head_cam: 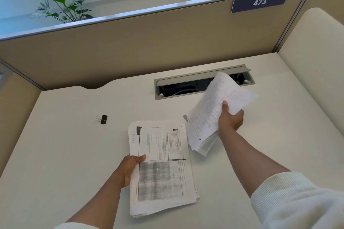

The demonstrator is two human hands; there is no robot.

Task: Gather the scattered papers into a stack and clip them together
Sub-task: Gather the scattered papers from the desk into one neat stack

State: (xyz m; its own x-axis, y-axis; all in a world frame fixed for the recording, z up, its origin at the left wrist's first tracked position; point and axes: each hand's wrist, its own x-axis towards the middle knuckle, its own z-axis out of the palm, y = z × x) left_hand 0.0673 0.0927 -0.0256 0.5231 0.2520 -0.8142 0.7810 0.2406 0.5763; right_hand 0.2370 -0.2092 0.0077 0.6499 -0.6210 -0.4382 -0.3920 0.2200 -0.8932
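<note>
Right hand [230,119] clamps a raised sheaf [210,117]; left hand [128,169] pinches the stack [160,169]. The stack lies leftward of the right fingers, long axis running away. The clip [102,119] sits beyond the left fingers on the bench [65,145].

White desk [74,154], perhaps cable hatch [186,87], sign "473" [259,2].

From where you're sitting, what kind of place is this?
Most likely an office cubicle: a tan partition walls in the white desk, a number plate reading 473 hangs on it, and a cable tray is set into the desktop.
</note>
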